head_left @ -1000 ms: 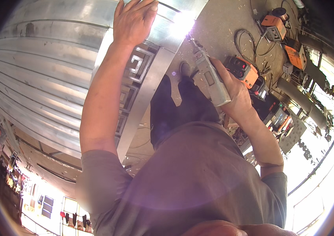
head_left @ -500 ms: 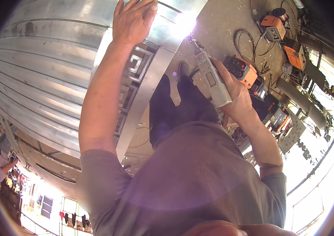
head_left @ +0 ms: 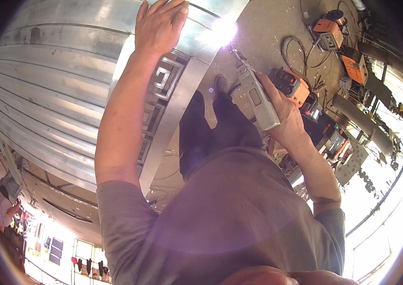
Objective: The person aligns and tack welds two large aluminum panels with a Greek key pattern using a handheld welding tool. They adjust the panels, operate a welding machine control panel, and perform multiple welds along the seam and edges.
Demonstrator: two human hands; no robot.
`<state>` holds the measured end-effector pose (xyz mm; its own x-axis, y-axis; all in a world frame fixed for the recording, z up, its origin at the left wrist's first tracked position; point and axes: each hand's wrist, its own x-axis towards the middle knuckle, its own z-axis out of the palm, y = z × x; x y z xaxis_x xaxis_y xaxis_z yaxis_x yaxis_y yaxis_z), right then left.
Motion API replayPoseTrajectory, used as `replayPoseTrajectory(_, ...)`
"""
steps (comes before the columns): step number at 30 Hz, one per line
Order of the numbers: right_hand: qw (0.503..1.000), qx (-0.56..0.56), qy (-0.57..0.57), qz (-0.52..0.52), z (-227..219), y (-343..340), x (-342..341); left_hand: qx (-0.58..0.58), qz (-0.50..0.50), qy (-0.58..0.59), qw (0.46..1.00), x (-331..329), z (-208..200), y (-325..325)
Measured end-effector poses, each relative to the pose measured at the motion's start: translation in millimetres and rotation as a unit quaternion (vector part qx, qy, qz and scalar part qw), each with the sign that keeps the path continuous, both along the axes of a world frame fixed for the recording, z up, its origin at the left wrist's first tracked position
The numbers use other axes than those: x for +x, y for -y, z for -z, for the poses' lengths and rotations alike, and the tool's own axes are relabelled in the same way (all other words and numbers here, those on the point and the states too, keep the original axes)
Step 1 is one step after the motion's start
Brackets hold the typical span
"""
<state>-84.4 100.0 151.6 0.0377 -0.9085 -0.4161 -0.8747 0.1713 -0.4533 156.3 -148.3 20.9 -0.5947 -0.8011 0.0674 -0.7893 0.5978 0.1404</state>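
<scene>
My right hand [head_left: 288,116] is wrapped round a boxy grey-green handheld welding gun [head_left: 260,100]. The gun's narrow nozzle points up and left, and a dazzling white welding flare [head_left: 223,32] burns just past its tip, at the edge of a silvery metal panel [head_left: 63,90]. Glare hides the spot being welded. On top of that panel my left hand [head_left: 159,29] lies with its fingers stretched out, to the left of the flare. Square spiral metalwork [head_left: 165,78] runs along the panel's near side, beneath my left forearm.
Orange-and-black machines [head_left: 290,86] stand on the floor to the right, with another orange unit [head_left: 328,31] carrying a wire spool farther off. Coiled black cable [head_left: 292,50] lies between them. A large pipe [head_left: 365,121] is at the right. Another person [head_left: 3,206] is at the far left.
Both hands and the welding gun hold almost the same place, and the flare still burns at the panel's edge. At the far left, the other person has shifted slightly.
</scene>
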Motion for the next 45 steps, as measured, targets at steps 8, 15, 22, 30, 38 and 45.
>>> replayPoseTrajectory(8,0.997,0.004,0.08,0.005,-19.9,-25.5,-16.6,0.087,-0.042,-0.255,0.962,20.3,20.7,-1.4)
replayPoseTrajectory(15,0.989,-0.017,0.139,0.035,-17.6,-45.5,-23.5,0.103,-0.29,-0.444,0.841,64.4,15.6,-54.3)
replayPoseTrajectory(22,0.982,-0.019,0.179,0.06,-22.0,-47.1,-36.4,0.014,-0.272,-0.098,0.957,92.1,7.6,-201.0)
replayPoseTrajectory(30,0.966,-0.061,0.25,0.011,-26.4,-41.8,-63.5,0.052,-0.381,-0.133,0.914,83.4,-12.0,-231.8)
replayPoseTrajectory(38,0.982,-0.096,0.153,-0.062,-79.9,25.2,-57.6,-0.048,-0.339,-0.202,0.917,165.0,-36.2,-97.8)
replayPoseTrajectory(45,0.99,-0.082,0.094,-0.066,-169.1,132.6,25.0,-0.067,-0.193,-0.13,0.97,262.4,-38.9,150.3)
